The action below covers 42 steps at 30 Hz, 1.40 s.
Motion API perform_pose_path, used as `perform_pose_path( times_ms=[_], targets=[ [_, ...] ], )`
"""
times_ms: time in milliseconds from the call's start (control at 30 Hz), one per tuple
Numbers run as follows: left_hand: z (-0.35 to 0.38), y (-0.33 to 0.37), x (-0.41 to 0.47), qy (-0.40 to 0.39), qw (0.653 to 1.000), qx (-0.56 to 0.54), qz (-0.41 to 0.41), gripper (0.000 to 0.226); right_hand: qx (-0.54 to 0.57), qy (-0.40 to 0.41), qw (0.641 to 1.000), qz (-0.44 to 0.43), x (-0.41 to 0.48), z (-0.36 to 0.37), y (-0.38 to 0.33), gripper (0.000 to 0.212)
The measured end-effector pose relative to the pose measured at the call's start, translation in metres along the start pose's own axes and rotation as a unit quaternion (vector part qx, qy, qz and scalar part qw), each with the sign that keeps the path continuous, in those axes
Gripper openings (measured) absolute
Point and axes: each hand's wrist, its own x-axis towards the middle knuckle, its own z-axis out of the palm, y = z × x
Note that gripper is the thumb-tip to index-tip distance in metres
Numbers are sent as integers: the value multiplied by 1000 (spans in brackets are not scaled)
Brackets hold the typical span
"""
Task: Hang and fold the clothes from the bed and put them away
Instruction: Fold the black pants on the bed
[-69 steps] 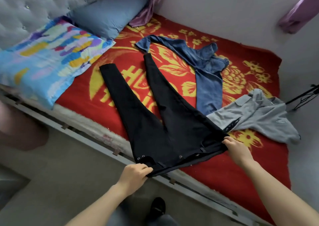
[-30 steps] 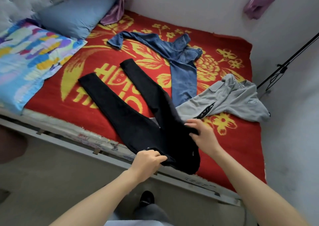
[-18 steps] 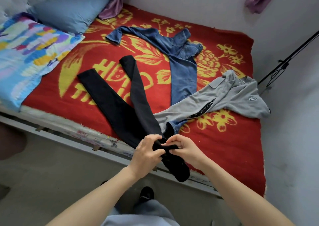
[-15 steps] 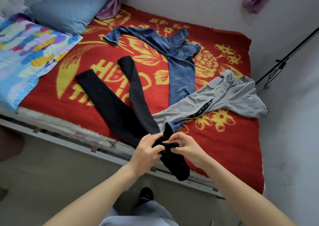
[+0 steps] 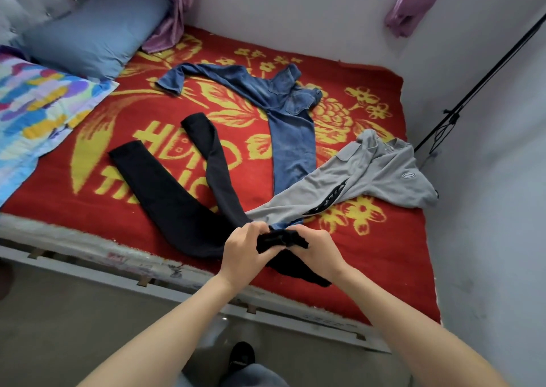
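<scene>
So, black trousers (image 5: 177,197): waist bunched at bed (image 5: 393,268) near edge, legs fanned up the bed.
Left hand (image 5: 242,248): you pinch the waist.
Right hand (image 5: 317,251): pinches it too, prob. aligning halves to fold.

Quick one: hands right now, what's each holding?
Left hand: closed, gripping the bunched end of the black trousers.
Right hand: closed, gripping the same bunched end.
</scene>
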Motion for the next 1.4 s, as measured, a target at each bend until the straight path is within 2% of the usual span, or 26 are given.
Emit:
perform_pose_path(
  times_ms=[67, 167, 233, 333, 367, 433, 500, 533, 567, 633, 700, 733, 867, 967, 1167, 1300, 1400],
  targets=[
    [-6, -13, 7, -49, 999, 3, -5, 68, -21, -44, 996, -73, 19, -26, -5, 23],
    [-7, -41, 27, -85, 991, 99, -2, 99, -56, -80, 983, -157, 47, -78, -18, 21],
    [0, -45, 46, -84, 987, 132, -38, 97, -113, -84, 970, -197, 56, -113, -21, 22],
    [25, -23, 68, -116, 980, 162, -1, 73, -255, -52, 928, -266, 54, -164, -9, 25],
    [39, -13, 71, -138, 977, 162, 24, 74, -316, -43, 904, -285, 48, -181, 0, 23],
    [74, 7, 65, -211, 963, 153, 70, 89, -429, -41, 862, -268, 30, -212, 30, 26],
    [102, 24, 48, -312, 930, 175, 87, 101, -505, -54, 844, -172, 1, -227, 73, 30],
    [110, 28, 41, -349, 914, 185, 88, 99, -525, -72, 844, -83, -16, -229, 94, 33],
    [113, 28, 35, -381, 901, 191, 87, 91, -543, -88, 835, 20, -31, -226, 112, 46],
    [111, 15, 26, -462, 859, 216, 48, 76, -559, -149, 779, 242, -61, -209, 143, 77],
    [95, -7, 25, -474, 846, 243, 4, 71, -501, -226, 748, 372, -77, -179, 153, 79],
    [85, -24, 24, -475, 842, 255, -19, 70, -467, -240, 761, 382, -74, -157, 153, 75],
    [42, -88, 38, -453, 835, 291, -117, 68, -402, -223, 835, 303, -10, -76, 133, 61],
    [6, -130, 57, -439, 827, 287, -202, 65, -355, -217, 866, 276, 47, -27, 107, 53],
    [-67, -238, 117, -413, 822, 278, -277, 62, -312, -205, 893, 253, 166, 58, 62, 50],
    [-102, -307, 159, -425, 811, 283, -287, 57, -267, -177, 892, 318, 223, 103, 43, 45],
    [-100, -362, 205, -412, 824, 269, -282, 51, -261, -130, 893, 343, 274, 137, 46, 39]
  ],
)
